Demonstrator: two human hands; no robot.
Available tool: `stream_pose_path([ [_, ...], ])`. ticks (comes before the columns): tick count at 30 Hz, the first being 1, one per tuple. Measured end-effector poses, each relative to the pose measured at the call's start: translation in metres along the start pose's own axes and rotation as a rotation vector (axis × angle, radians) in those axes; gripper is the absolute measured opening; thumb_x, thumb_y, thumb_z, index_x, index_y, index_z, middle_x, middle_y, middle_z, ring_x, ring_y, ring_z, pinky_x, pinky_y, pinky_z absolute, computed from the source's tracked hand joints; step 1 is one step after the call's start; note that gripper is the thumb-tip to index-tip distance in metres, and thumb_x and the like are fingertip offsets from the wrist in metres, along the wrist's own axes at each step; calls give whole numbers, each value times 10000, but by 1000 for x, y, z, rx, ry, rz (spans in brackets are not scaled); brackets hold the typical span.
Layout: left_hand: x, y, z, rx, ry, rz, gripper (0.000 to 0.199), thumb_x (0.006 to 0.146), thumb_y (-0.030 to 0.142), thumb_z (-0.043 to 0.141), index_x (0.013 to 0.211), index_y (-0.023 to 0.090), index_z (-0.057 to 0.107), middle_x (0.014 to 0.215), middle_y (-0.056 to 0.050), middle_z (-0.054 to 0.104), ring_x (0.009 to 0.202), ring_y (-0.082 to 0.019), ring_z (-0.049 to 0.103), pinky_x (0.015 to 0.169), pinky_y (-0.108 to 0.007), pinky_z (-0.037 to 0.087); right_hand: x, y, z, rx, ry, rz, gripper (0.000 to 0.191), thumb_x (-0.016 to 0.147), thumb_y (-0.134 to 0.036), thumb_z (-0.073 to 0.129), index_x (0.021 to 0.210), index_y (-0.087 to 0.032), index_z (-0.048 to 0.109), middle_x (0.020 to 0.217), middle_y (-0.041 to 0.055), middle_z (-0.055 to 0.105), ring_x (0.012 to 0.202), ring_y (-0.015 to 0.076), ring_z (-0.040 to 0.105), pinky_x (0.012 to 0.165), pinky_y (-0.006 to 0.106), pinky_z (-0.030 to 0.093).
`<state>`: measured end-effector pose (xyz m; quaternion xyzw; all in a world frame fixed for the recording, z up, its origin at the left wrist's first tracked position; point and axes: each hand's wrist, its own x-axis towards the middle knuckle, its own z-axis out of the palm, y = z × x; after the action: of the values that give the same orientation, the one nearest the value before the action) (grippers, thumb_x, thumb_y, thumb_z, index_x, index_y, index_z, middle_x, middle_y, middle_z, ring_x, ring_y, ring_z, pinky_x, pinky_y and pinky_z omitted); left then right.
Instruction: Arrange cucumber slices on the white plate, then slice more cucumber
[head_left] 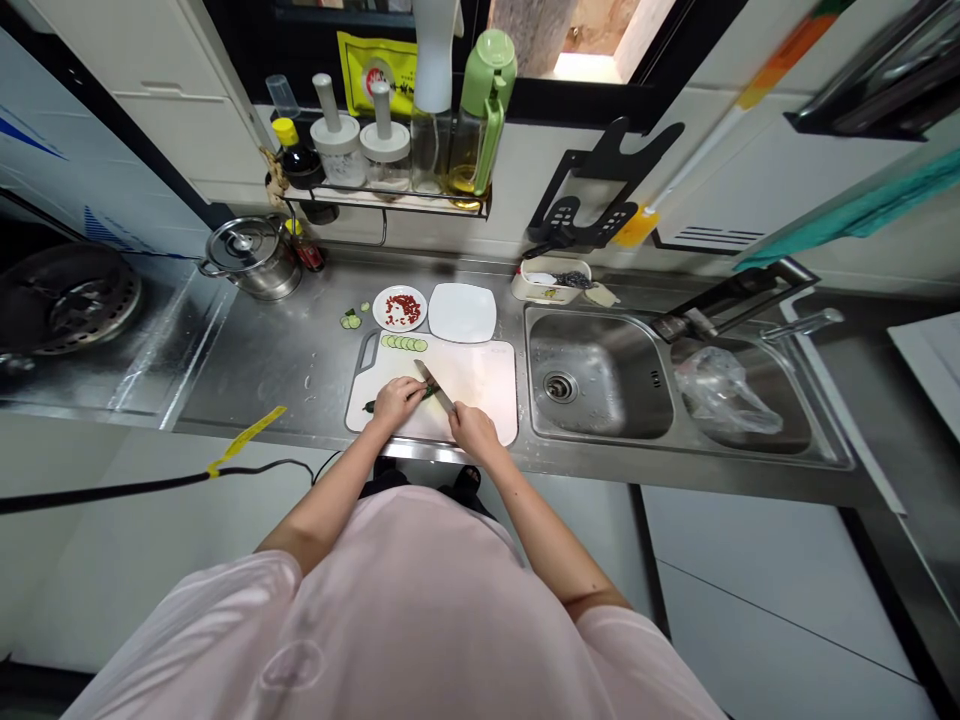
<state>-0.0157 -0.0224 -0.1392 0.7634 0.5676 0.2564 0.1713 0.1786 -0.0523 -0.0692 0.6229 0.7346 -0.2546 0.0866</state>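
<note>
On the white cutting board [480,375] lies a dark green cucumber [369,406], partly hidden under my left hand [399,402]. The fingers of that hand are closed over it. My right hand [475,432] grips the handle of a kitchen knife [436,385], whose blade slants up and left beside my left fingertips, against the cucumber's right part. A row of pale cucumber slices [404,343] lies along the board's back edge. Behind the board stand a round plate [379,313] of chopped red pieces and a square white plate [462,312]. Several cucumber bits [350,320] lie on the counter.
A steel double sink [600,375] is on the right, with a plastic bag [724,390] in its far basin. A lidded pot [255,262] stands back left, near a wok [64,295]. A shelf [405,200] holds bottles and jars. A black cable [112,492] crosses at left.
</note>
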Motion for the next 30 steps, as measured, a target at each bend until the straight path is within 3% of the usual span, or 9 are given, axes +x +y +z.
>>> stream_pose_path([
  [20, -6, -1, 7, 64, 6, 31, 207, 900, 299, 510, 975, 266, 700, 997, -30, 662, 929, -146, 585, 821, -270, 451, -27, 11, -2, -68, -116, 5, 262, 957, -259, 336, 1086, -171, 547, 963, 128, 661, 896, 230, 630, 699, 281, 392],
  [30, -5, 0, 5, 60, -8, 31, 212, 906, 300, 496, 956, 265, 699, 1007, -31, 656, 929, -149, 582, 826, -279, 451, -25, 10, -4, -76, -105, -4, 262, 953, -249, 347, 1092, -177, 556, 964, 118, 666, 900, 223, 630, 711, 273, 391],
])
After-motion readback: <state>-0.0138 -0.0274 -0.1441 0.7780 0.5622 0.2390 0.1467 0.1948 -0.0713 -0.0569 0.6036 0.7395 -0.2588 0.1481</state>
